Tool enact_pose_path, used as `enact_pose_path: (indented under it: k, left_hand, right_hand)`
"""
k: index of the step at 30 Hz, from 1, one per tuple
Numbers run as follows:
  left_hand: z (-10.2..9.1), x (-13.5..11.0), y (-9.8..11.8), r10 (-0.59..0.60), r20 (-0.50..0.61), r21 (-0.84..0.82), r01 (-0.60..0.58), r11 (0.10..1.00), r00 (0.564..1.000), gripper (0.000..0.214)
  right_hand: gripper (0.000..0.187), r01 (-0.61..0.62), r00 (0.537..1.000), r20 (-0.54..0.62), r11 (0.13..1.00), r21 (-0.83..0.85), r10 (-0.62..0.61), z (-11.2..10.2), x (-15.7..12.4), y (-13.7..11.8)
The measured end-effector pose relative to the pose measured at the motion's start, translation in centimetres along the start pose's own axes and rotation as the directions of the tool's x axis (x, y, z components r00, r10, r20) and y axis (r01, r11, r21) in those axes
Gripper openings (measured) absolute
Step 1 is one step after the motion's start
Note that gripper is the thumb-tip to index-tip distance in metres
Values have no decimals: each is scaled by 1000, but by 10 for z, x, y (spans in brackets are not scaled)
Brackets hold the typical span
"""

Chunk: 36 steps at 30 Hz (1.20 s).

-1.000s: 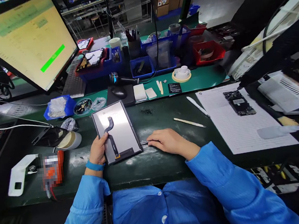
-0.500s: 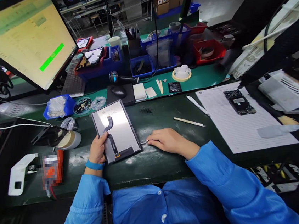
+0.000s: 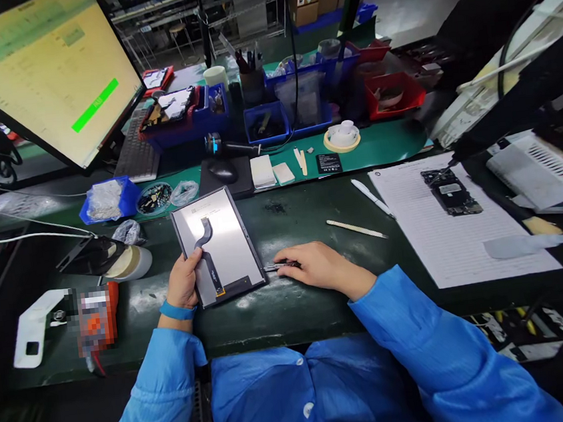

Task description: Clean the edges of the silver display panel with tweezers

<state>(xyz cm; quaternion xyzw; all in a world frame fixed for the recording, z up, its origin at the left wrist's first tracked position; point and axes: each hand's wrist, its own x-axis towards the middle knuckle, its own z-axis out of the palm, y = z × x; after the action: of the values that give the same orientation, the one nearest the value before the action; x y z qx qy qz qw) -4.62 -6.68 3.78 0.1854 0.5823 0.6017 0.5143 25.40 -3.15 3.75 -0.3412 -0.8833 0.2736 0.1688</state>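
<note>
In the head view my left hand [image 3: 184, 279] grips a tablet screen [image 3: 232, 243] by its left edge, thumb over its silvery back. A dark flex cable [image 3: 210, 265] runs down that back, beside my thumb. The panel is tilted above the dark green bench. My right hand [image 3: 312, 265] is closed on metal tweezers [image 3: 287, 264], whose tips point left at the panel's lower right edge. Whether the tips touch that edge I cannot tell. A pale wooden stick [image 3: 356, 228] lies on the bench beyond my right hand.
A circuit board [image 3: 451, 192] rests on a lined sheet [image 3: 448, 260] at right, with a white pen [image 3: 371, 198] by it. At left are an orange meter [image 3: 104, 317] and a tape roll [image 3: 133, 262]. A monitor [image 3: 36, 76], mouse [image 3: 221, 171] and blue bins [image 3: 266, 122] stand farther back.
My right fingers have shifted on the tweezers, and more of the handle now shows between them. The tablet screen and my left hand have stayed nearly still.
</note>
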Motion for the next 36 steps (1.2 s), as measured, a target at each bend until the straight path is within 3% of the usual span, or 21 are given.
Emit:
enact_pose_path:
  k: [7,13,19,25,31,36]
  left_hand:
    - [-1,-1,0,4,2,8,-4,1000,1000,38]
    - [0,0,-1,10,-4,12,-10,1000,1000,36]
    - [0,0,0,16,-13,28,-15,999,1000,35]
    - [-2,2,-2,20,-2,0,-20,1000,1000,40]
    - [-2,2,-1,17,-12,21,-16,1000,1000,41]
    - [-1,1,-1,19,-12,30,-19,999,1000,39]
  right_hand:
    - [23,48,999,21,994,-93,-46,-2,0,0]
    - [20,13,1000,15,1000,-16,-12,0,-1,-1]
    - [25,56,998,27,995,-87,-54,-2,-1,0]
    - [22,6,1000,21,1000,16,-6,-2,-2,-2]
    - [25,69,998,10,991,-111,-68,-2,-1,1]
    - [22,30,999,12,1000,-5,-30,0,-2,0]
